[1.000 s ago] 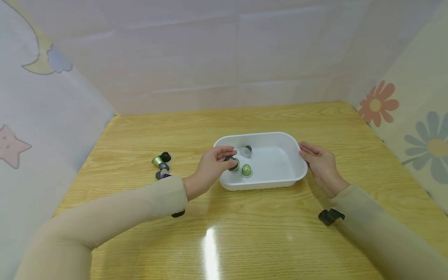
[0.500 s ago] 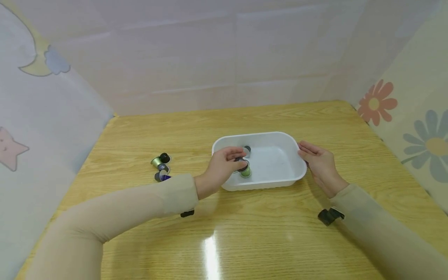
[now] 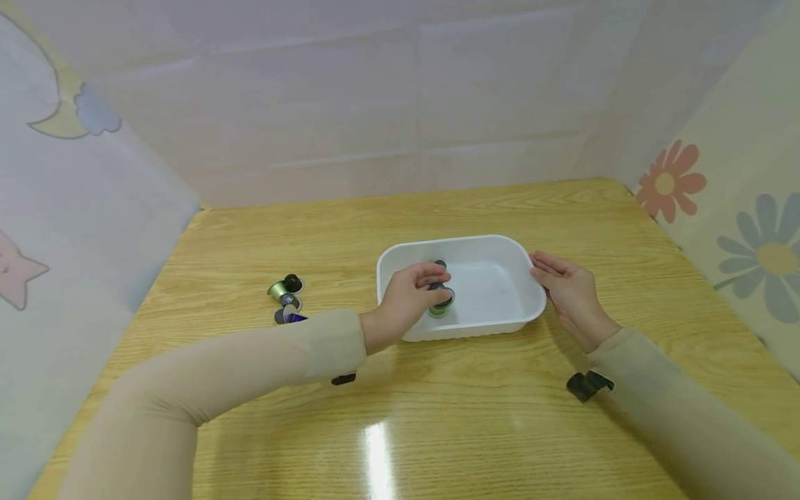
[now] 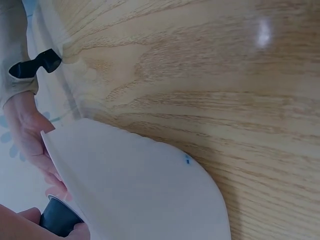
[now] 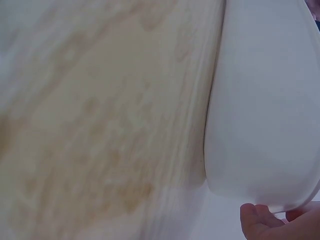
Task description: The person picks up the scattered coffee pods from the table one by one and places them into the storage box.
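My left hand (image 3: pixel 407 300) pinches a dark coffee capsule (image 3: pixel 445 298) over the left half of a white plastic tray (image 3: pixel 496 295). The same dark capsule (image 4: pixel 59 218) shows between thumb and fingers in the left wrist view. Just below it, a green capsule (image 3: pixel 437 312) is partly covered. Another dark capsule (image 3: pixel 441 264) peeks out behind the fingers inside the tray. At the tray's right end, my right hand (image 3: pixel 576 297) holds the rim between thumb and fingers; those fingers (image 5: pixel 255 220) appear at the rim in the right wrist view.
Left of the tray, a small cluster of capsules lies on the wooden table (image 3: pixel 400 444): a green capsule (image 3: pixel 276 290), a black capsule (image 3: pixel 292 282), a grey-blue one, a dark grey one and a purple piece (image 3: pixel 298 318). Patterned cloth walls border the table.
My left hand has moved rightward across the tray with the dark capsule, and now covers more of the capsules inside. The right hand keeps its place on the rim.
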Demonstrator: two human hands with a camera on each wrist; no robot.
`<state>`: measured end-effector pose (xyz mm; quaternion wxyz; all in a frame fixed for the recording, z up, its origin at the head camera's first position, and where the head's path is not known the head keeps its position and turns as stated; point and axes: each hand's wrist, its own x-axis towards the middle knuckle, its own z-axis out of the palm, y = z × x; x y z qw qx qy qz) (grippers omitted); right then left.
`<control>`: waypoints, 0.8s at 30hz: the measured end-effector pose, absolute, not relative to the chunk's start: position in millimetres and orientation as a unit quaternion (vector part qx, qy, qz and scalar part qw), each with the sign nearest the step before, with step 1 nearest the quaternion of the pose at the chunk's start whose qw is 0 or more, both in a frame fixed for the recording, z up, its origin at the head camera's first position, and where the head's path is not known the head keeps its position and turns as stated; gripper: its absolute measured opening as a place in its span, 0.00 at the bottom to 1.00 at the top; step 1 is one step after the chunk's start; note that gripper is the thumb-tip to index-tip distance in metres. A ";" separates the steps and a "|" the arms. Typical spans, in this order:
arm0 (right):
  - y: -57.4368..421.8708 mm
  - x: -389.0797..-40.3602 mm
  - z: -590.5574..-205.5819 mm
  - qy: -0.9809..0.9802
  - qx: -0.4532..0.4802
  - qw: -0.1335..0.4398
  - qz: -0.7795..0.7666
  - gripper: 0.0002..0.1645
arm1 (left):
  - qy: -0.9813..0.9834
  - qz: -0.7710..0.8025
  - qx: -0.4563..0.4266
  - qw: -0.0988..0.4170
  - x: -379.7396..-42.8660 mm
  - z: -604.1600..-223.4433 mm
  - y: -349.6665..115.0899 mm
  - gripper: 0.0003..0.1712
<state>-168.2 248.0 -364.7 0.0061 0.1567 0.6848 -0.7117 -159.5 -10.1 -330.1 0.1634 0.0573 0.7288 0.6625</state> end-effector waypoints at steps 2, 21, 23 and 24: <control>247.8 -167.9 -364.2 0.686 0.157 0.006 -0.711 0.32 | 0.726 0.665 0.056 0.166 -160.3 -329.8 -9.0 0.22; 247.9 -165.6 -361.9 0.685 0.155 0.000 -0.712 0.32 | 0.724 0.663 0.068 0.176 -170.0 -328.7 14.2 0.24; 247.7 -165.5 -362.1 0.684 0.153 0.000 -0.713 0.32 | 0.725 0.662 0.069 0.177 -170.6 -328.1 16.4 0.25; 247.6 -165.4 -362.2 0.685 0.153 0.000 -0.712 0.32 | 0.726 0.661 0.069 0.177 -171.1 -327.9 17.7 0.25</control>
